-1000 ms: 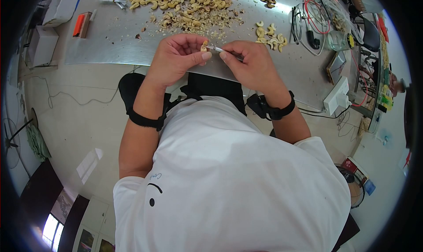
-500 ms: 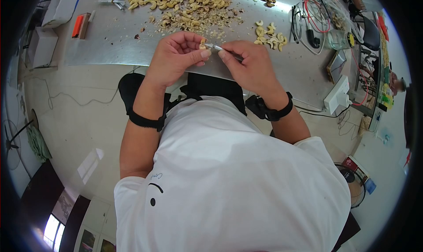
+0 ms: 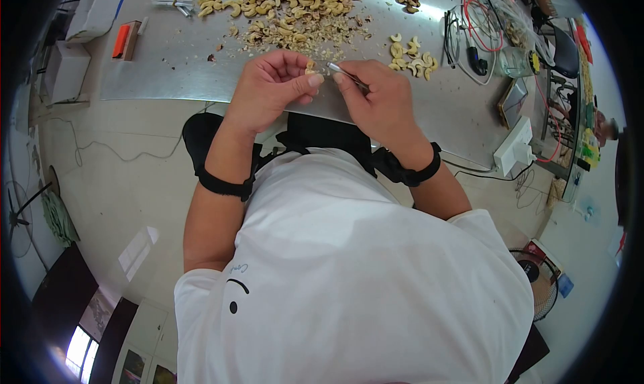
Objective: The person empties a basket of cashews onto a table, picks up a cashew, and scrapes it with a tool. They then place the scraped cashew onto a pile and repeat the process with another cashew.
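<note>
My left hand (image 3: 268, 89) pinches a cashew (image 3: 310, 67) between thumb and fingertips, just over the near edge of the metal table (image 3: 174, 75). In my right hand (image 3: 379, 95) is a slim silver craft knife (image 3: 334, 67), its front end pointing at the cashew but apart from it. The blade itself is too small to make out. Beyond my hands lies a large heap of cashews (image 3: 288, 2), with broken bits and skins (image 3: 288, 36) on its near side. Right of my right hand sits a smaller group of pale cashews (image 3: 417, 61).
A few dark cashews (image 3: 406, 0) lie at the back. On the left are an orange-and-brown box (image 3: 124, 42), several silver tools (image 3: 173, 2) and white boxes (image 3: 94, 12). Tangled cables (image 3: 479, 22), a jar (image 3: 513, 62) and a white power strip (image 3: 514, 146) stand at right.
My right hand has drawn the knife back slightly, so its tip no longer touches the cashew. My left hand keeps its pinch on the cashew, nearly in the same place.
</note>
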The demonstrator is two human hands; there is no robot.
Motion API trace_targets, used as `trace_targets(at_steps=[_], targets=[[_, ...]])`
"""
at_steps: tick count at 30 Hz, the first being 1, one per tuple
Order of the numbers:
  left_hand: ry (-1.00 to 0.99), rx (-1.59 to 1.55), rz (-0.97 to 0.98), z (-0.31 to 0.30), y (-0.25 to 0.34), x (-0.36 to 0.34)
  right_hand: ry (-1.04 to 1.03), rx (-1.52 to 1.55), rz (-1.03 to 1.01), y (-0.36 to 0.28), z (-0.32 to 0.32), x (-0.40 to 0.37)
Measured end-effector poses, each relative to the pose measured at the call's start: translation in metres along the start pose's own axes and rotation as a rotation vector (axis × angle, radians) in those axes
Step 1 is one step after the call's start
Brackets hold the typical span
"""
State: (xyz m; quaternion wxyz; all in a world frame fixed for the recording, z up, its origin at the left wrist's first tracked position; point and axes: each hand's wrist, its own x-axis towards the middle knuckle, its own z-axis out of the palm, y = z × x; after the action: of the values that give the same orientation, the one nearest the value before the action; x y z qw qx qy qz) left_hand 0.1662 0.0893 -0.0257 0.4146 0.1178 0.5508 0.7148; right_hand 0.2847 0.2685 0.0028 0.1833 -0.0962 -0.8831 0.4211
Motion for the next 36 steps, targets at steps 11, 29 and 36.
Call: trace_targets(at_steps=[11, 29, 36], targets=[[0.084, 0.119, 0.108, 0.007, -0.011, 0.003, -0.208, 0.189, 0.257, -0.017, -0.017, 0.012], [0.224, 0.344, 0.276, 0.019, 0.011, -0.001, -0.197, 0.376, 0.246, -0.005, -0.010, 0.013], [0.068, 0.096, 0.258, 0.009, 0.000, -0.003, -0.220, 0.350, 0.233, -0.006, -0.014, 0.012]])
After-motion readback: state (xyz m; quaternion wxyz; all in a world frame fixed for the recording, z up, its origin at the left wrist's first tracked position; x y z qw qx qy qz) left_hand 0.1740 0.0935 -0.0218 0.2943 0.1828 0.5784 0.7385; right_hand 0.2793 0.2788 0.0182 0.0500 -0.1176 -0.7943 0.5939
